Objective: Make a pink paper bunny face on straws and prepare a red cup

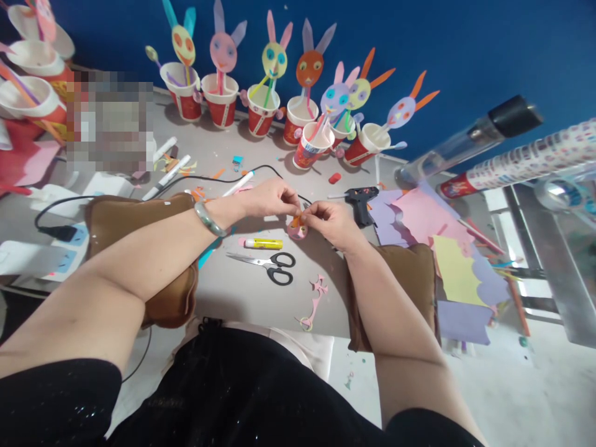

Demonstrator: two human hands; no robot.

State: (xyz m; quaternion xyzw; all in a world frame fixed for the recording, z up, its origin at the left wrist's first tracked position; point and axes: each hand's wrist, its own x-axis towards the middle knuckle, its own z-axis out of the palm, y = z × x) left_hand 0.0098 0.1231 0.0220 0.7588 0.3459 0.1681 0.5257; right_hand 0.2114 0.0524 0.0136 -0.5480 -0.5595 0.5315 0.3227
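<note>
A small pink paper rabbit face (298,230) with eyes stuck on it is pinched at its top edge between my two hands. My left hand (272,197) wears a bangle at the wrist and closes its thumb and fingertips on an orange paper piece (297,220) at the face's top. From the other side, my right hand (333,222) pinches the same spot; which piece each fingertip grips is partly hidden. Just below lie a yellow glue stick (264,244) and black-handled scissors (272,267), slightly spread.
Red paper cups (263,112) with paper rabbits line the back wall. A black glue gun (362,205) lies right of my hands, near coloured paper sheets (459,267). Pink scraps (318,292) lie in front. Brown cushions (135,230) sit under my forearms; a power strip (69,245) is left.
</note>
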